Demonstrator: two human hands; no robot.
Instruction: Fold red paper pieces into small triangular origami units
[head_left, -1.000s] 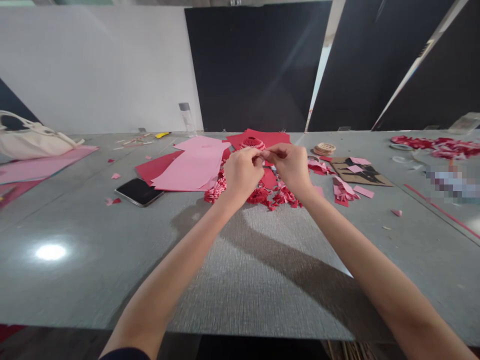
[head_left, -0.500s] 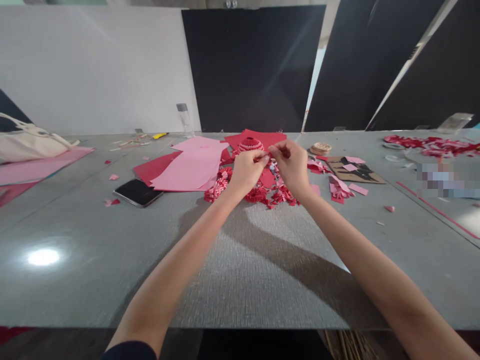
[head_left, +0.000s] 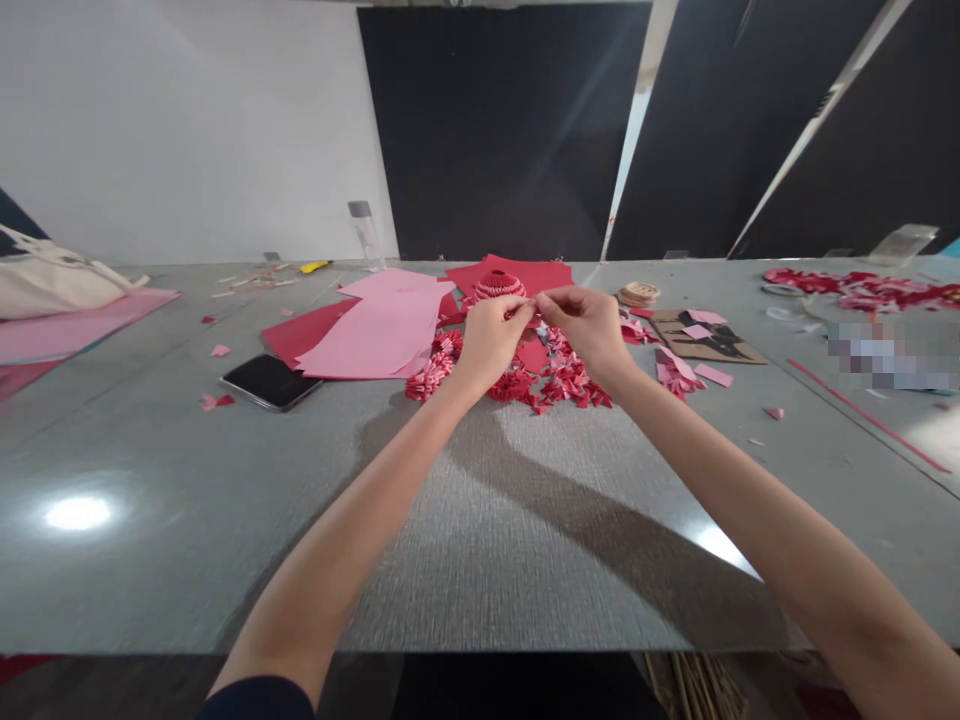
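My left hand and my right hand meet above the middle of the table, thumbs and fingers pinched tip to tip. Whatever they pinch is too small and covered to make out. Just behind them stands a round, ribbed red and pink folded-paper piece, partly hidden by my left hand. Below and around my hands lie heaps of small folded red and pink paper pieces. A curved chain of joined folded pieces rests left of my left wrist.
Pink paper sheets and a dark phone lie to the left, near a clear bottle. At right are a wooden disc, a brown board and a red strip. A white bag sits far left.
My fingertips have come closer together, closing the small gap between the two hands. The whole view has shifted slightly; the things on the table lie as before.
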